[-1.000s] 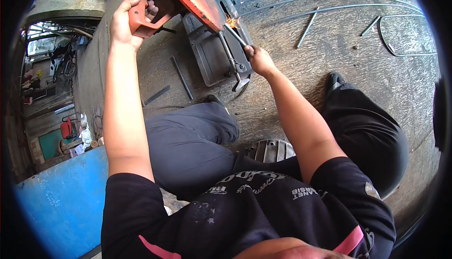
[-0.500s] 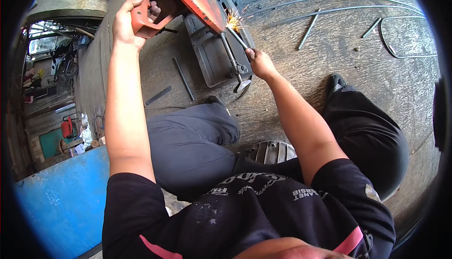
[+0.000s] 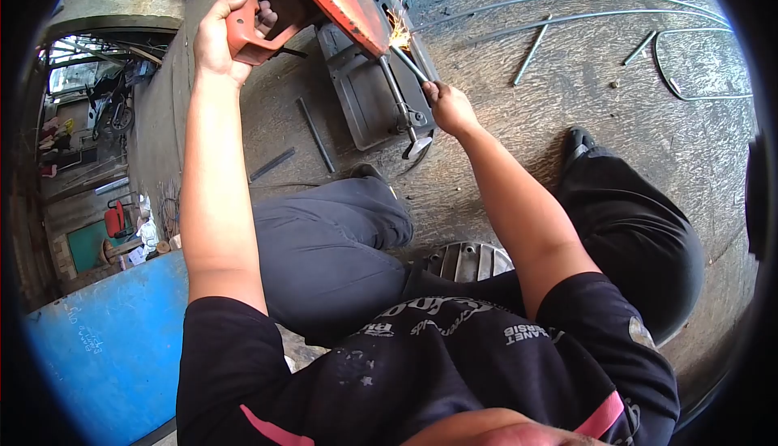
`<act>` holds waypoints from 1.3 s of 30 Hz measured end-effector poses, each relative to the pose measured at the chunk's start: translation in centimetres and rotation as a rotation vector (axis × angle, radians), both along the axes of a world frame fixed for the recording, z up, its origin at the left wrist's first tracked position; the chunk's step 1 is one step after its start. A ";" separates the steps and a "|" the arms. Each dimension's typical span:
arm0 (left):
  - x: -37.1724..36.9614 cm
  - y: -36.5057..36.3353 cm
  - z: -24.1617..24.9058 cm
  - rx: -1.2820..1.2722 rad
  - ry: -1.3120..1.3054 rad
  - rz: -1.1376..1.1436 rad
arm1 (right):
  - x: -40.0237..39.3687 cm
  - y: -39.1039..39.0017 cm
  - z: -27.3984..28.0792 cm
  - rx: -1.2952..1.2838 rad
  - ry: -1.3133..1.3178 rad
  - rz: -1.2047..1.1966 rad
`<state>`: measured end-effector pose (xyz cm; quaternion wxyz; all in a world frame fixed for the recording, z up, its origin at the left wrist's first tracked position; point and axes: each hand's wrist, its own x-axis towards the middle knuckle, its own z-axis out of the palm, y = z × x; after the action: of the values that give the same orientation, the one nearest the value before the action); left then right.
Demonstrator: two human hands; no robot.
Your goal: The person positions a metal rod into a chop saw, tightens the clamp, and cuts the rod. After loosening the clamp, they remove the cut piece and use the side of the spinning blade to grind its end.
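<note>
My left hand (image 3: 217, 40) is wrapped round the orange handle (image 3: 243, 31) of a cut-off saw. The saw's orange blade guard (image 3: 336, 4) slants down to the right over its dark base (image 3: 356, 93). Sparks (image 3: 398, 32) fly beside the guard's lower end. My right hand (image 3: 446, 107) grips a thin metal rod (image 3: 412, 65), whose far end reaches the sparks; the contact with the blade is hidden. A clamp screw (image 3: 395, 89) with a crank handle (image 3: 417, 148) sticks out from the base toward me.
Two short dark bars (image 3: 316, 135) lie on the floor left of the saw. Long bent rods (image 3: 600, 15), short rods (image 3: 532, 50) and a bent frame (image 3: 666, 65) are at the right. A blue panel (image 3: 105, 349) stands at lower left. My shoe (image 3: 577, 142) is on the floor.
The sparks have changed shape and now spray more upward. Both hands, the saw and the rod are in nearly the same places.
</note>
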<state>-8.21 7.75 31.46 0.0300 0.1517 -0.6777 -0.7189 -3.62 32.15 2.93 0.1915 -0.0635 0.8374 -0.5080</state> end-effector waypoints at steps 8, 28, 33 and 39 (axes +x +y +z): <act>0.0 0.3 0.1 0.010 -0.012 0.024 | -0.2 0.1 0.2 0.019 -0.027 -0.035; 0.3 0.9 0.1 -0.021 0.005 0.032 | 0.0 -0.1 -0.2 0.054 -0.021 -0.067; 0.3 0.9 0.4 0.015 -0.045 0.015 | 0.0 -0.1 0.2 0.067 -0.032 -0.061; 0.4 1.1 0.3 0.034 0.000 0.013 | -0.2 0.1 0.4 0.050 -0.065 -0.054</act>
<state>-7.80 8.80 31.72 0.0322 0.1565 -0.6645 -0.7301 -3.80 32.27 3.29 0.2064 -0.0195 0.8446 -0.4936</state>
